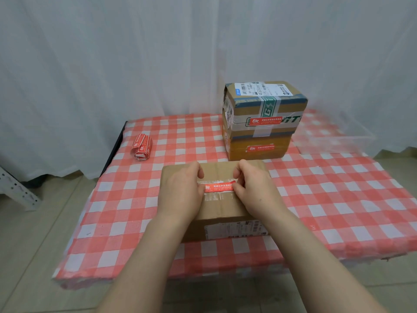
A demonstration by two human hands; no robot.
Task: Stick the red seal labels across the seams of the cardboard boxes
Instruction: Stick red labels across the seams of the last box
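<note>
Head view: left hand point(180, 190) and right hand point(255, 190) pinch the red rectangular seal label point(220, 187) on the brown cardboard box point(225, 210); best kept taut, smoothed outward.

Head view, facing down, seemingly near table point(117, 222).

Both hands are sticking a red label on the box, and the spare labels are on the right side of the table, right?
No: the head view shows the spare labels on the left side of the table. The rest is right.
</note>
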